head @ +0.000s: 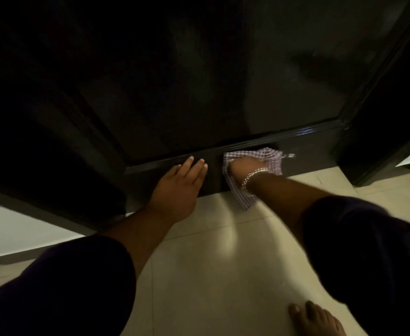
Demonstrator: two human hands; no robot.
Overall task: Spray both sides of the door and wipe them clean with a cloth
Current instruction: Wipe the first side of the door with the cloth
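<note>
Right hand (pixel 246 166) grips checked cloth (pixel 269 158) against the door (pixel 175 93) bottom rail — left hand (pixel 178 184) flat, fingers straight, pressing beside it.

Pale glossy floor tiles (pixel 223 275) fill the lower middle of the frame, with a soft glare patch near centre. A bare foot (pixel 315 320) stands at the bottom right edge. A white wall (pixel 10 229) shows at mid left.
</note>
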